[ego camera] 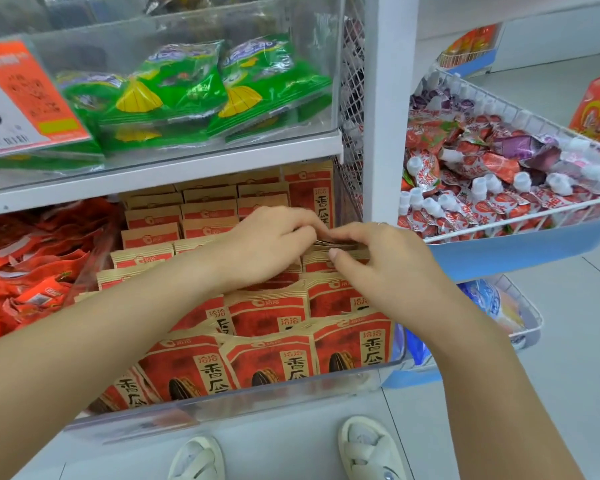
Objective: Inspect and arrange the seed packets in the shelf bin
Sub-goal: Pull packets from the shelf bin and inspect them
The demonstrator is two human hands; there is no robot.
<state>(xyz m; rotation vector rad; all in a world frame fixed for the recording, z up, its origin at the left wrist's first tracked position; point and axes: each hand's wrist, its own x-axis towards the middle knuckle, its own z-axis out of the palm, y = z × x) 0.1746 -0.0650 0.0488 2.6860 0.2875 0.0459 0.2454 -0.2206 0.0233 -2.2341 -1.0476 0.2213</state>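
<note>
Both hands reach into the clear shelf bin (291, 393), which holds rows of upright red-and-tan seed packets (271, 362). The left hand (274, 244) and right hand (388, 268) meet over the right-hand column, midway back in the bin, each grip pinching the top edges of a small packet stack (340, 245) there. Green snack bags (194, 88) lie on the shelf above the bin.

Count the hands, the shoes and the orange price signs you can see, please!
Hands: 2, left hand and right hand, both pinching seed packets
Shoes: 2, left shoe and right shoe
Orange price sign: 1
Total: 5
</note>
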